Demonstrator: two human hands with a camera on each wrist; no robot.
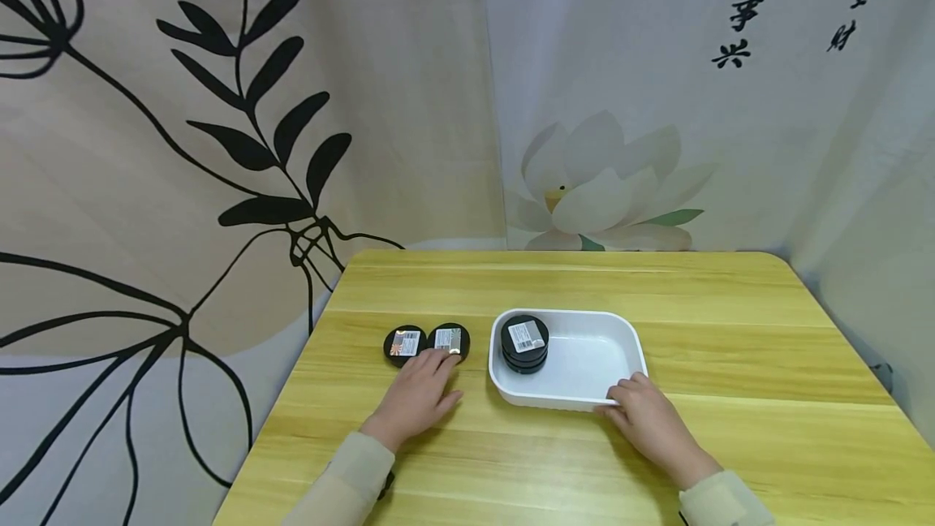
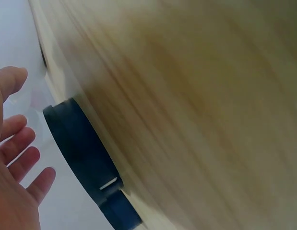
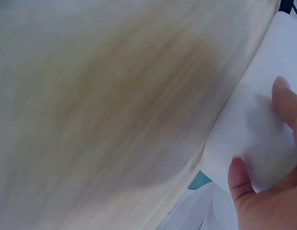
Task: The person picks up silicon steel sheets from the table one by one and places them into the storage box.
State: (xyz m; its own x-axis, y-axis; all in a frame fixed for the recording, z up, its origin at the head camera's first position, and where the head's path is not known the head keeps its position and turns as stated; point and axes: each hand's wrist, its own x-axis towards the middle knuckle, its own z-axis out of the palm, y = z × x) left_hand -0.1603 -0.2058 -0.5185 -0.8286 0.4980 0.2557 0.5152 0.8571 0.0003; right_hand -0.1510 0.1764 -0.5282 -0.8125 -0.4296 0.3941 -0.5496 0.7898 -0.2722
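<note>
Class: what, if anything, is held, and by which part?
The right hand holds the tray by its near right corner; the left hand holds nothing.

Black brush-style Chinese characters stand on the pale fabric curtain: 万事兴 down one column, 亲 in the next, 里财 beneath a cut-off character in the third. Rectangular barcode labels on the round black discs are too small to read.

We see the left hand, fingers slightly bent and apart, near a flat, round black container with a small pale side mark. A second dark container overlaps it, both lined against the tan wood-grained counter's visible edge.
</note>
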